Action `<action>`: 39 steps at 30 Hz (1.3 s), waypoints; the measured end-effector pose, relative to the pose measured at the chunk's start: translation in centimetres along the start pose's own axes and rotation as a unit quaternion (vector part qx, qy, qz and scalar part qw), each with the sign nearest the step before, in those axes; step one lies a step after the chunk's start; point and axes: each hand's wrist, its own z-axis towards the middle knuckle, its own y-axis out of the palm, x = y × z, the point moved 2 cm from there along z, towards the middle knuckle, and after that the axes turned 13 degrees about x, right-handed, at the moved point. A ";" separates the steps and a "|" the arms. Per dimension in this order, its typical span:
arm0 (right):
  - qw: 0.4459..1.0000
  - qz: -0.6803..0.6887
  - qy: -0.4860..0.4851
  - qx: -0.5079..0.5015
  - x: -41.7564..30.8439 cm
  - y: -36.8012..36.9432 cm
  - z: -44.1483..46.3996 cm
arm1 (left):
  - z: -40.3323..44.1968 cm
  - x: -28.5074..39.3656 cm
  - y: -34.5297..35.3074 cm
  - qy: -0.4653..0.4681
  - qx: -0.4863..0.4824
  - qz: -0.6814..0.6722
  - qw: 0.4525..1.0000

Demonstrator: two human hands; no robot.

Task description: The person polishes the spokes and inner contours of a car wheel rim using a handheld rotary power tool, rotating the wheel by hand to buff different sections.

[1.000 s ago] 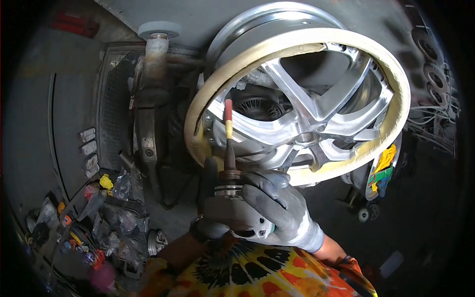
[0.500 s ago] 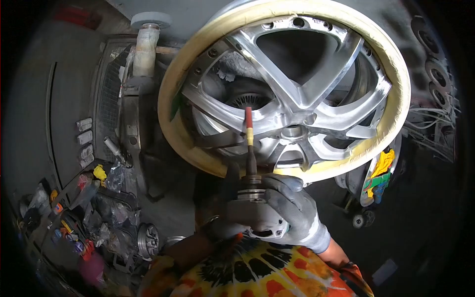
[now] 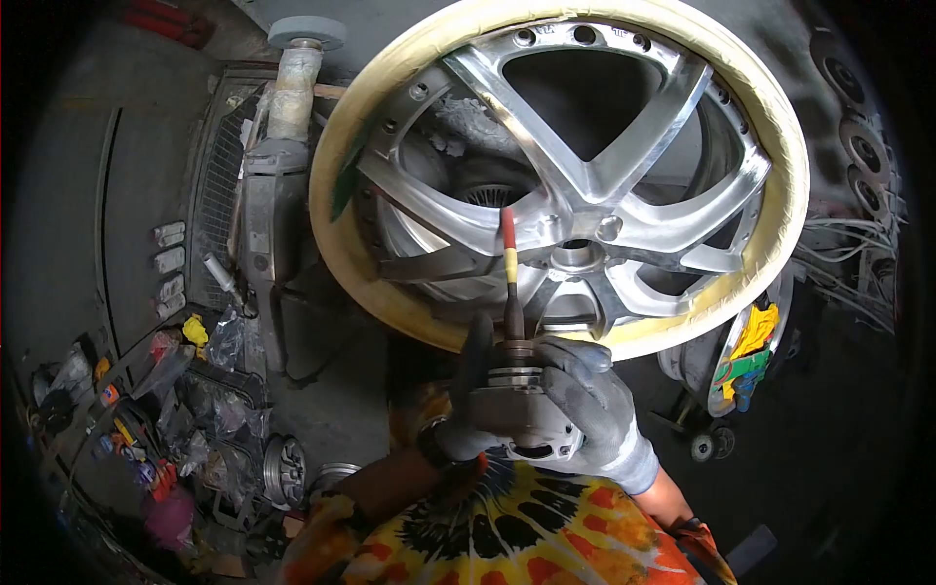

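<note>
A bare silver alloy wheel faces me, its outer lip wrapped in pale yellow masking tape. Below it, a die grinder points away from me, with a long shaft ending in a red and yellow tip. That tip overlaps the lower left spoke area; whether it touches the metal I cannot tell. My right hand, in a grey glove, is wrapped round the grinder's right side. My left hand, dark and shadowed, grips the left side with the thumb pointing up along the collar.
A bench grinder or polisher with a round grey disc stands to the left. Plastic bags and clutter fill the lower left, beside a small wheel. Another rim holding yellow and green cloths sits at right. Discs and cables line the right wall.
Both hands and the grinder have shifted a little to the right against the wheel. The red tip has moved right along the spoke. Both hands keep their hold.
</note>
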 end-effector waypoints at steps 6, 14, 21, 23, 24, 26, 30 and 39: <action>1.000 0.005 -0.009 -0.001 -1.2 1.6 0.7 | -3.1 0.2 2.5 0.022 0.100 0.152 0.983; 0.999 0.027 -0.025 0.002 -2.2 4.6 2.6 | -6.1 3.0 5.5 0.060 0.159 0.340 0.925; 0.998 0.043 -0.041 0.003 -1.8 5.1 3.3 | -6.5 3.8 6.8 0.050 0.184 0.408 0.893; 0.999 0.037 -0.035 0.003 -1.5 4.7 2.6 | -6.3 3.1 6.2 0.043 0.181 0.389 0.902; 0.999 0.032 -0.031 0.003 -1.4 4.3 2.1 | -6.0 2.7 5.8 0.038 0.181 0.373 0.909; 0.999 0.031 -0.023 0.009 -0.8 3.7 1.0 | -5.2 1.9 5.0 0.032 0.170 0.331 0.928; 1.000 0.013 0.006 0.021 -0.3 2.1 -0.4 | -2.9 1.0 2.2 0.008 0.148 0.202 0.968; 0.999 0.007 0.002 0.040 0.6 0.2 -1.5 | 0.2 1.4 -2.0 -0.026 0.093 0.062 0.993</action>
